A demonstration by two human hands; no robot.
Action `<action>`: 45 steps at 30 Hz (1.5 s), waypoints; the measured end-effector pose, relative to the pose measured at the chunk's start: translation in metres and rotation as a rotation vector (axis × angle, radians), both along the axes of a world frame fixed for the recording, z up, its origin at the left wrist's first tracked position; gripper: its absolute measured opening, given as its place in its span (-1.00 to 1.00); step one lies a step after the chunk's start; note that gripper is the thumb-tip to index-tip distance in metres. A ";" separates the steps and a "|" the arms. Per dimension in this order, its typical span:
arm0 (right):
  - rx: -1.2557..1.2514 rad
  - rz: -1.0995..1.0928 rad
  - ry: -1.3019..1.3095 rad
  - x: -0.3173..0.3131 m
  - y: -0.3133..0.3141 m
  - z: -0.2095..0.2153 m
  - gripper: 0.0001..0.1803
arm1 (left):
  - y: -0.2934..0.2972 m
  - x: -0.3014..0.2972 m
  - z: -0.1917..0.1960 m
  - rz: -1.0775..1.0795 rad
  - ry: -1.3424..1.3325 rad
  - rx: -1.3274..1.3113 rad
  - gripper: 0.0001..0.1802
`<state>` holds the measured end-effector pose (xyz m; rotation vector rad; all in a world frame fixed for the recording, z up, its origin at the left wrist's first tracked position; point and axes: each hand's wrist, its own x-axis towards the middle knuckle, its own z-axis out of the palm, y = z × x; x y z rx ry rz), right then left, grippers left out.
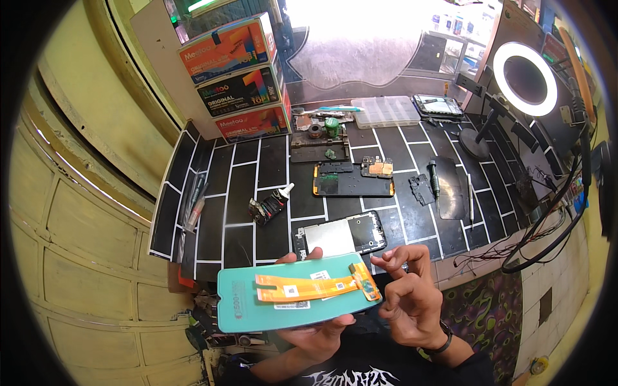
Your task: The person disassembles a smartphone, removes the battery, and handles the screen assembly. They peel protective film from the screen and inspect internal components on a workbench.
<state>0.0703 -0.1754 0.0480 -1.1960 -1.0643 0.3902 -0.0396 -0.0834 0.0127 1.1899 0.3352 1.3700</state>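
A phone screen panel (241, 286) with a green backing rests across my left hand (318, 338), its thumb on the near edge and fingertips at the far edge. Along the backing lies an orange flex cable (309, 289), with a small connector board at its right end. Beside that end, my right hand (412, 302) is raised with bent fingers, which stand apart with nothing visible between them. Whether a fingertip touches the panel's edge is unclear. Just beyond the panel sits an opened phone frame (341, 235) with a silvery middle, partly hidden by my left fingers.
On the black tiled-pattern table (241, 167) lie a black phone housing (354, 183), a small dark bottle (269, 206), a screwdriver (434, 183) and a clear compartment box (386, 112). Stacked boxes (244, 90) stand back left. A lit ring lamp (494, 77) and cables (547, 254) occupy the right.
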 end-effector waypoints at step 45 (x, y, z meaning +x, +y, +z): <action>-0.507 -0.841 -0.290 0.112 -0.026 -0.042 -0.77 | 0.008 0.004 -0.009 -0.378 -0.203 -0.079 -0.10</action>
